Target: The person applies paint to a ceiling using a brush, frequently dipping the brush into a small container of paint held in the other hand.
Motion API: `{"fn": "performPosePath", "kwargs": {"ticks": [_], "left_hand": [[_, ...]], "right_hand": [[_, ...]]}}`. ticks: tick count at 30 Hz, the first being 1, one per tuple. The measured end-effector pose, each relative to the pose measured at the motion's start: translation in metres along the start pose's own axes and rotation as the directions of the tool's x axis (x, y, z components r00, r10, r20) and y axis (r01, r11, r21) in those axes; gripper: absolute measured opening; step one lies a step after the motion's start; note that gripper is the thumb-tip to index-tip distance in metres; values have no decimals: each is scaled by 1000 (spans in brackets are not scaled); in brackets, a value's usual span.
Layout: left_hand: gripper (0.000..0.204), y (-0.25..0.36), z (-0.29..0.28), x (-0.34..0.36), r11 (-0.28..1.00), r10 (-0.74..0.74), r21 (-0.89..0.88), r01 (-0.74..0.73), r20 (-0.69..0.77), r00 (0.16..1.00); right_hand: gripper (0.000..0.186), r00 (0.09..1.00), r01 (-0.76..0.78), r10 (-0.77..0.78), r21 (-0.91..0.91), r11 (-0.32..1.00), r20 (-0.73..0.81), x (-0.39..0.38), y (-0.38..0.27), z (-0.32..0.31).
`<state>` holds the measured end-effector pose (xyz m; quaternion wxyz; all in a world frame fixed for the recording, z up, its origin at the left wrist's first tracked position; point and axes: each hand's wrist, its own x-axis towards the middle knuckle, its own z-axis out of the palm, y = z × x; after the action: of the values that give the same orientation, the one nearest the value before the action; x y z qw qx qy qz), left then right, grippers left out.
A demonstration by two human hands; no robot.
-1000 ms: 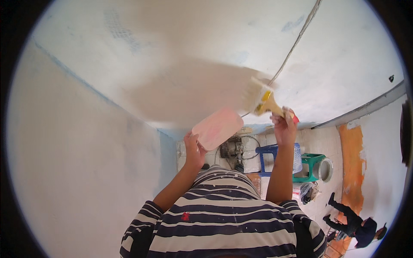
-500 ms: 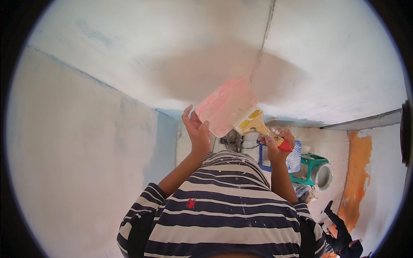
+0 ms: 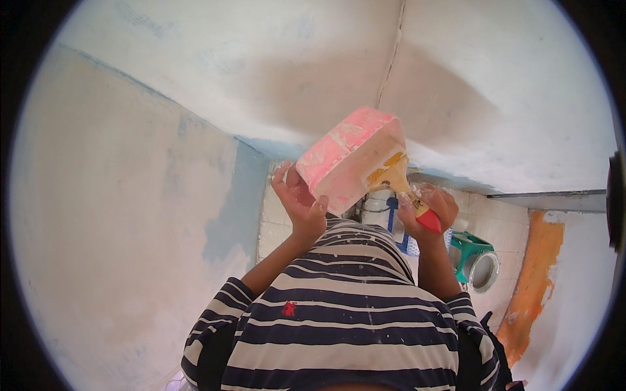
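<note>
In front of my chest, my left hand grips a pink plastic tub by its near left corner. White and cream smears cover the tub, which is tilted with its opening toward me. My right hand is closed round the handle of a wide flat paintbrush. Its wooden handle ends in a red tip and points down to the right. The brush head lies at the tub's right side, and its bristles are hidden in or behind the tub's edge.
Patchy white and light blue walls meet at a corner ahead. Below right, a green plastic stool stands beside a round, pale-rimmed container. Part of a blue plastic item shows behind my right hand. An orange patch marks the right wall.
The tub has tipped, and more of its pink outer side shows. The brush has swung with it, its handle steeper. The view has shifted slightly, covering more of the blue item.
</note>
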<state>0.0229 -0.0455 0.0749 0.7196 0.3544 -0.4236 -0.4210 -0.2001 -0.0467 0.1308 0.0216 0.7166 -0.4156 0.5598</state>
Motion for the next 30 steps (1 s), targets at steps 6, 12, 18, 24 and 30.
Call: {"fn": "performPosePath", "kwargs": {"ticks": [6, 12, 18, 24, 30], "left_hand": [[83, 23, 9, -14, 1000, -17, 11, 17, -19, 1000], [84, 23, 11, -27, 1000, -24, 7, 25, -73, 997], [83, 22, 15, -23, 996, 37, 78, -32, -60, 998], [80, 17, 17, -21, 999, 23, 46, -17, -125, 992], [72, 4, 3, -6, 994, -106, -52, 96, -237, 966]], "right_hand": [[29, 996, -70, 61, 135, 988, 69, 1, -1, 1], [28, 987, -71, 55, 101, 992, 154, 6, -8, -9], [27, 984, -168, 144, 303, 938, 101, -1, 10, 1], [22, 936, -348, 311, 298, 889, 166, -4, 21, -16], [19, 750, -590, 634, 627, 508, 191, 0, 8, -6]]}}
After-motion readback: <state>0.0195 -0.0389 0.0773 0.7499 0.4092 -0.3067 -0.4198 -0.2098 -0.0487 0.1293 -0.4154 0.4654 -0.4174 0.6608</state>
